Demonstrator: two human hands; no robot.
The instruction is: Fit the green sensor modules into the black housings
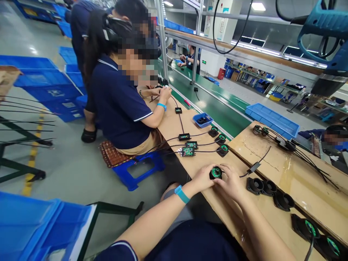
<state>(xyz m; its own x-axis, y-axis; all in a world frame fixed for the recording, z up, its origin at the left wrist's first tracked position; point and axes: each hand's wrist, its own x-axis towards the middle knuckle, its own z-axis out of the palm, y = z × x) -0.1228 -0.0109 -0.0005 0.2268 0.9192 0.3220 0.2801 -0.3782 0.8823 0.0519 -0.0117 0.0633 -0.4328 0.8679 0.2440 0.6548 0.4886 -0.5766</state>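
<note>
Navy shirt [194, 241] fills the near foreground; I record left hand [202, 178] and right hand [231, 182] pinching a round black housing [216, 173] between them at the bench [236, 162] edge, black fan frames [255, 185] lying rightward

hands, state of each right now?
Left hand: closed around one side of a round black part with a green face.
Right hand: closed on the other side of that same part.
</note>
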